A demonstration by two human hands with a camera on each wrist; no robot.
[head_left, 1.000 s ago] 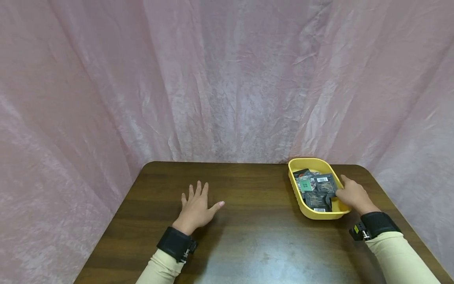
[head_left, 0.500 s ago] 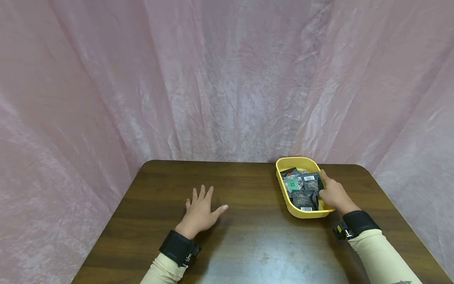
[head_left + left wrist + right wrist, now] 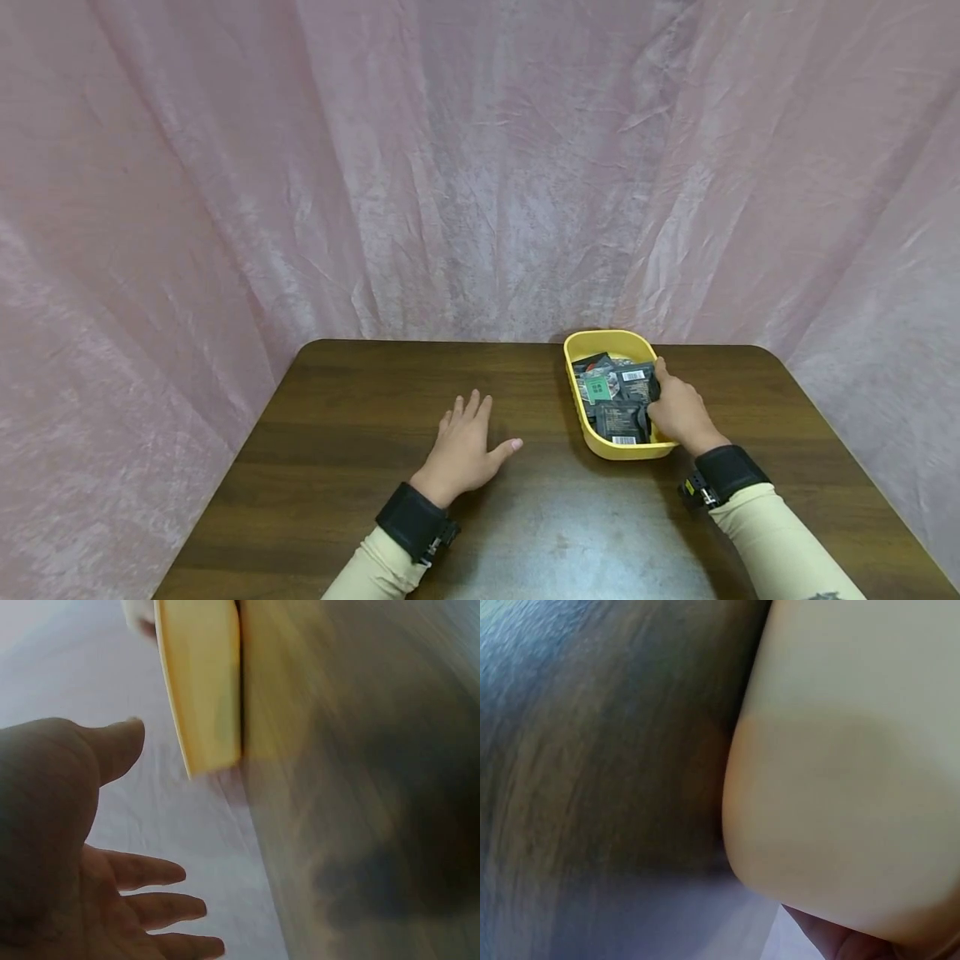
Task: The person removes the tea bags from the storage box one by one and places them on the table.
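Observation:
A yellow oval tray [image 3: 621, 452] stands on the dark wooden table [image 3: 555, 533] at the back right, holding several dark packets [image 3: 617, 402] with barcodes. My right hand [image 3: 675, 410] grips the tray's right rim, thumb inside over the packets. The right wrist view shows the tray's outer wall [image 3: 855, 750] up close, with a fingertip [image 3: 847, 946] beneath it. My left hand [image 3: 467, 446] is spread with straight fingers over the table, left of the tray and holding nothing. In the left wrist view, the palm [image 3: 67, 847] faces the tray's end [image 3: 201, 682].
Pink crumpled cloth [image 3: 480, 167] hangs behind and on both sides of the table. The table's rounded back corners meet the cloth. A pale worn patch [image 3: 570, 542] marks the near middle of the tabletop.
The tray has slid left across the table in my right hand's grip. My left hand has moved right, toward the tray, fingers still spread.

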